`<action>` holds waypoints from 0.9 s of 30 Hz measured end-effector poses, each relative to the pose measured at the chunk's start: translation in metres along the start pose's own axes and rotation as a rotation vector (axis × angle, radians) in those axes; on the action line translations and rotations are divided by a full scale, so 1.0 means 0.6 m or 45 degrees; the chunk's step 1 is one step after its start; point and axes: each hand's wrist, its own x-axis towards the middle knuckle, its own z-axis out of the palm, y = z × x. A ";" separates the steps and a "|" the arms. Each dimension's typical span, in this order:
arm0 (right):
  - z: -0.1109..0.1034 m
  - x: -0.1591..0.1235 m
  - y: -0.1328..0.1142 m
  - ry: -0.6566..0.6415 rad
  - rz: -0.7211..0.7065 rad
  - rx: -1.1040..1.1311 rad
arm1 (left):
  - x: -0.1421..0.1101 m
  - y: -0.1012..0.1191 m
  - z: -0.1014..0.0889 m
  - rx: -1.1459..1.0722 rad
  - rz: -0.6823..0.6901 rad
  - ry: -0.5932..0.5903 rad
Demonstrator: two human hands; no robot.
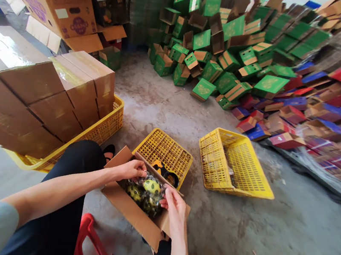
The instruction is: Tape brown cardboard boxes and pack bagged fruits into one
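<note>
An open cardboard box rests between my knees with its flaps spread. Inside it lies a clear plastic bag of yellow-green things with dark spots; their kind is not plain. At the bag's upper left edge, my left hand pinches the film between thumb and fingers. My right hand grips the film at the right side, by the box wall. Just beyond the box, an orange and black tool with a round opening lies on an upturned yellow crate.
Taped cartons fill a long yellow crate at left. Another yellow crate lies tipped at right. Green boxes and red and blue boxes are heaped behind. A red stool is below me.
</note>
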 end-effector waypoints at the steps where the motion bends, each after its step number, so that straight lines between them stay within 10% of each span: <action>1: 0.000 -0.002 -0.003 -0.007 -0.012 0.021 | 0.001 -0.002 0.000 -0.011 -0.010 0.008; 15: 0.014 -0.012 -0.016 -0.116 -0.215 -0.373 | -0.002 -0.010 -0.004 -0.017 -0.088 -0.076; 23: -0.014 -0.007 -0.028 0.083 -0.186 -0.560 | 0.010 -0.013 -0.044 0.833 0.192 0.112; 27: -0.016 -0.003 -0.022 0.079 -0.202 -0.662 | 0.017 -0.040 -0.044 0.817 0.160 0.036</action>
